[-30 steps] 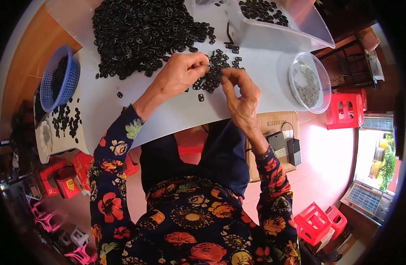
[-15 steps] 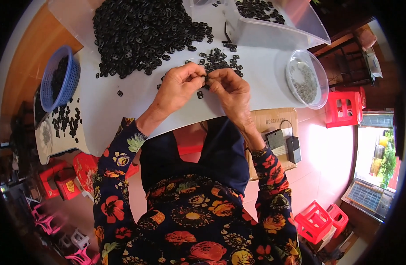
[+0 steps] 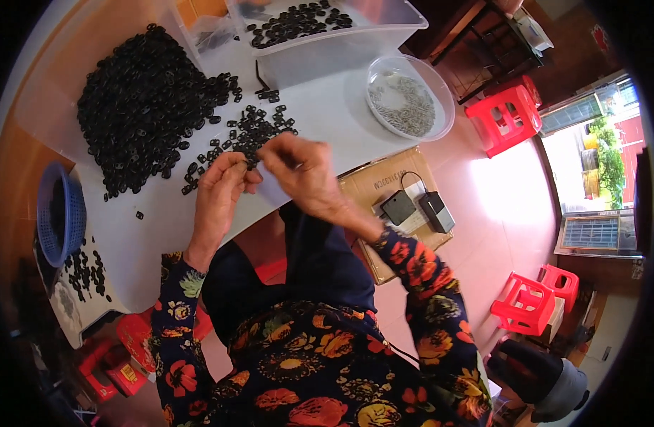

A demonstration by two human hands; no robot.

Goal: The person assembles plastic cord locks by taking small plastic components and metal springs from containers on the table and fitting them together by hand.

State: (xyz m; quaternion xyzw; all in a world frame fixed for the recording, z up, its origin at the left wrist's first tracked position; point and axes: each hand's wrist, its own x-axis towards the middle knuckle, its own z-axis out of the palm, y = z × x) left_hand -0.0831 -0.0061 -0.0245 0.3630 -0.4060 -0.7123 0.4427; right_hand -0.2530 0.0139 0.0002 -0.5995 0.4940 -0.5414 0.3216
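Observation:
My left hand (image 3: 224, 188) is closed in a pinch above the table's front edge; what lies between its fingertips is too small to make out. Just right of it, my right hand (image 3: 302, 174) has curled fingers, slightly blurred, with their contents hidden. Small black square pieces with holes (image 3: 259, 127) are scattered on the white table (image 3: 327, 114) right behind both hands. A large heap of black oval two-holed pieces (image 3: 135, 107) spreads out to the left. To the right stands a clear round bowl (image 3: 446, 117) of small silvery metal pieces (image 3: 409, 107).
A clear plastic bin (image 3: 341, 53) with black pieces stands at the back. A blue basket (image 3: 64, 220) is at the left. A cardboard box (image 3: 366, 188) bearing two black devices lies below the table's right side. Red stools (image 3: 505, 117) and a person (image 3: 547, 377) are to the right.
The view has turned, so the table appears farther left. My hands, together at a small black piece before, are now slightly apart, the right one raised. A person appears at lower right.

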